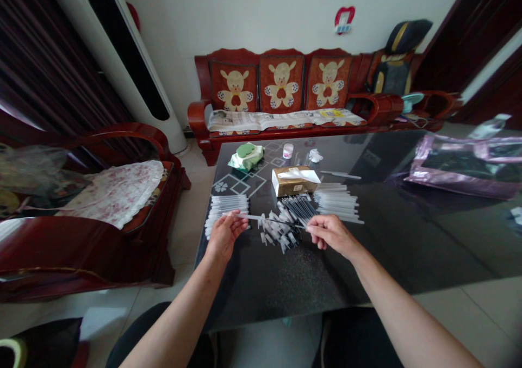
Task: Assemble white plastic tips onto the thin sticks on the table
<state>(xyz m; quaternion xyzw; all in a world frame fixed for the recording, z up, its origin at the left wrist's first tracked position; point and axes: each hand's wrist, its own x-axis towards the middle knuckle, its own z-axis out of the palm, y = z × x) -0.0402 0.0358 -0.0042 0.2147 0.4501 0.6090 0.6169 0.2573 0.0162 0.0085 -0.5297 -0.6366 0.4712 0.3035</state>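
Note:
My left hand (pixel 227 233) pinches a translucent white tube (pixel 252 216) that points to the right. From the tube's right end a thin black rod (pixel 281 223) runs across to my right hand (pixel 332 235). The fingers of that hand are closed on the rod's whitish end. Below and behind the rod lies a pile of short white caps (pixel 284 241). Dark thin rods (pixel 300 207) lie in a bundle behind it. White tubes (pixel 229 202) are laid in a row by my left hand, and more long white tubes (pixel 340 205) lie behind my right hand.
On the dark glossy table (pixel 261 294) stand a tissue box (pixel 297 183), a green wipes pack (pixel 246 157) and a small white jar (pixel 287 150). A clear bag with pink edges (pixel 460 167) lies at the right. Wooden seats (pixel 198 115) stand behind and left.

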